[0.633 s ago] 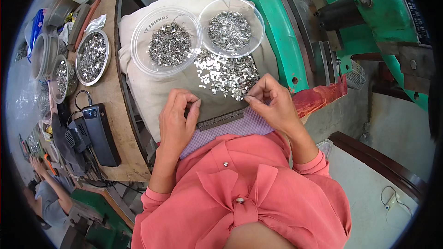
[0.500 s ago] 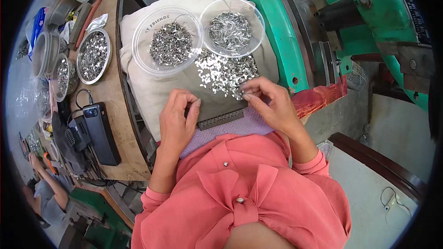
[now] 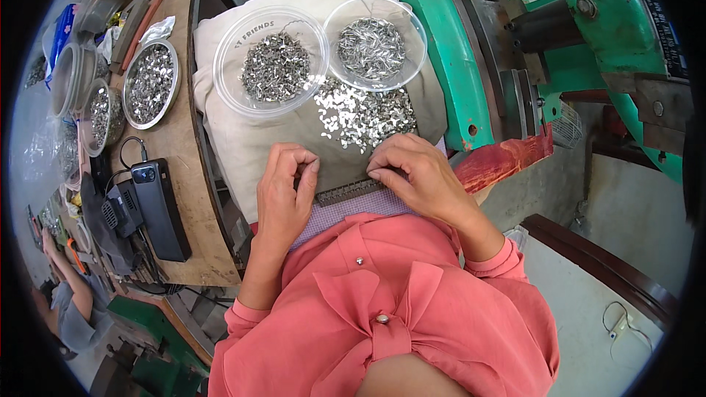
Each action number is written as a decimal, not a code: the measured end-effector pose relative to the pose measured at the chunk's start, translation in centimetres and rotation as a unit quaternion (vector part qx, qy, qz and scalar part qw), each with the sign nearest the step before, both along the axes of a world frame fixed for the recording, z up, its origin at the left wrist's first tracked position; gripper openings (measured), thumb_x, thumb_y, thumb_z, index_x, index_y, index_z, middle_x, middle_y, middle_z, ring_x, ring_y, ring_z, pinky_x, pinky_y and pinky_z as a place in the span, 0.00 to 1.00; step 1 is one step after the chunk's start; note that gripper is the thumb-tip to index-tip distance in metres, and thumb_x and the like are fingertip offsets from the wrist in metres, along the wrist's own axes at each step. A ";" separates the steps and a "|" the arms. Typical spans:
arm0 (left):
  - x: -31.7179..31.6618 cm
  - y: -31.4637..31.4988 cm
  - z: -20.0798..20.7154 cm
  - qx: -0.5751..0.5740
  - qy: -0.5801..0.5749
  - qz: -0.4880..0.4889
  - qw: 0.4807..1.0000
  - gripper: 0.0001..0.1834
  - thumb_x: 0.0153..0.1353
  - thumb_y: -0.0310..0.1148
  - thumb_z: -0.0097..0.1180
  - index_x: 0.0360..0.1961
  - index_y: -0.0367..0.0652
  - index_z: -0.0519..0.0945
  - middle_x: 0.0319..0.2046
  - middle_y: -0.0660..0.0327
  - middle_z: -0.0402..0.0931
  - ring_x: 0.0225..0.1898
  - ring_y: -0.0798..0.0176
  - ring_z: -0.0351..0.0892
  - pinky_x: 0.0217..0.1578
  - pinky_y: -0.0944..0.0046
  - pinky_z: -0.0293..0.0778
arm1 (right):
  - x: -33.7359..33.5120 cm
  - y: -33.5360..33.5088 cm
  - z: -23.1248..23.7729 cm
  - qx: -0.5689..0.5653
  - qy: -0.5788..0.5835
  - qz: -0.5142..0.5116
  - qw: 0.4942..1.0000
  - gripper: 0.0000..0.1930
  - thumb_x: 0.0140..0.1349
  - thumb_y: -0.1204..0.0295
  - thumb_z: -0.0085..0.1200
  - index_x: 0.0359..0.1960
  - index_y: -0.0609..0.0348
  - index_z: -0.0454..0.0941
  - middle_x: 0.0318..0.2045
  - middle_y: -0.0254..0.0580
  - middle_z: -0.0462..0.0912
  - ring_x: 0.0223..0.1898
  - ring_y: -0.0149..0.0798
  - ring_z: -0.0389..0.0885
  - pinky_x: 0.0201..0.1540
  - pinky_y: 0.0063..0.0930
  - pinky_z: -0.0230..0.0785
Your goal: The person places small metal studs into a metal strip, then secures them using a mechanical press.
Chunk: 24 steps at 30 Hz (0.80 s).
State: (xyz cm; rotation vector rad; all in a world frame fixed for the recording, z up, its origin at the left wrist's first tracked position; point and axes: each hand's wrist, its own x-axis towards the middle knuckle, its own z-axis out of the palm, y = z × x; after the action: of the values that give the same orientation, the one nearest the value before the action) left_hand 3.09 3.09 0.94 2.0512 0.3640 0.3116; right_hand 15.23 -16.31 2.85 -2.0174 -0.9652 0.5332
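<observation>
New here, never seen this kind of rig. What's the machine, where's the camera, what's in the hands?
No robot here: these are a person's bare hands, seen from above by a wide fisheye camera worn on the head, which is why straight edges bend.

The left hand is over the cloth, near the left end of a dark slotted strip. The right hand has its fingertips by the strip's other end. Whether either pinches something small, I can't tell.

Beyond them lies a loose heap of small shiny metal pieces, with two clear round tubs, left and right, holding more small metal parts. The green machine stands to the right.
</observation>
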 end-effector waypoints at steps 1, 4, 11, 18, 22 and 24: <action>0.0 0.0 0.1 0.000 0.000 0.000 1.000 0.03 0.64 0.23 0.56 0.35 0.36 0.75 0.35 0.59 0.72 0.30 0.65 0.72 0.32 0.68 0.70 | -0.1 0.0 -0.1 -0.007 -0.015 0.011 1.000 0.04 0.56 0.72 0.62 0.30 0.58 0.82 0.31 0.39 0.79 0.38 0.45 0.78 0.43 0.38 0.68; 0.0 0.0 0.3 -0.005 0.005 -0.013 1.000 0.04 0.63 0.23 0.57 0.36 0.36 0.74 0.35 0.55 0.72 0.30 0.57 0.75 0.31 0.62 0.72 | -0.3 0.1 -0.1 -0.025 -0.036 0.028 0.999 0.04 0.55 0.71 0.63 0.29 0.56 0.82 0.32 0.37 0.76 0.40 0.43 0.76 0.45 0.38 0.67; 0.3 -0.3 0.5 -0.007 0.000 -0.018 1.000 0.04 0.64 0.25 0.57 0.35 0.37 0.75 0.34 0.55 0.72 0.30 0.57 0.74 0.30 0.62 0.70 | -0.5 0.4 0.0 -0.046 -0.072 0.035 0.996 0.05 0.52 0.70 0.66 0.30 0.55 0.85 0.32 0.35 0.75 0.40 0.42 0.75 0.45 0.37 0.67; 1.2 -1.1 1.4 -0.112 -0.019 -0.049 0.992 0.04 0.66 0.26 0.56 0.35 0.37 0.74 0.34 0.58 0.72 0.29 0.64 0.71 0.31 0.66 0.69 | -0.5 1.6 1.4 0.057 0.060 -0.064 0.994 0.10 0.52 0.73 0.68 0.37 0.57 0.87 0.32 0.37 0.79 0.36 0.37 0.79 0.40 0.29 0.70; 1.7 -1.4 1.4 -0.175 -0.036 -0.062 0.982 0.04 0.67 0.26 0.55 0.35 0.36 0.74 0.34 0.59 0.72 0.29 0.66 0.70 0.31 0.68 0.68 | -0.4 2.2 1.7 0.148 0.092 -0.075 0.982 0.09 0.53 0.77 0.67 0.38 0.59 0.87 0.33 0.38 0.80 0.36 0.34 0.80 0.39 0.24 0.71; 1.7 -1.4 1.5 -0.245 -0.041 -0.064 0.967 0.05 0.67 0.26 0.54 0.34 0.36 0.75 0.34 0.59 0.72 0.31 0.66 0.72 0.33 0.67 0.69 | -0.4 2.3 2.0 0.152 0.115 -0.084 0.978 0.08 0.53 0.77 0.67 0.37 0.59 0.87 0.33 0.38 0.80 0.37 0.33 0.80 0.40 0.24 0.71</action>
State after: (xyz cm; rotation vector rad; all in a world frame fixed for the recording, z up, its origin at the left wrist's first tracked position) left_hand 4.81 1.66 2.43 1.5626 0.2284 0.2014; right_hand 14.83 -13.97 4.81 -1.7009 -0.6833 0.4821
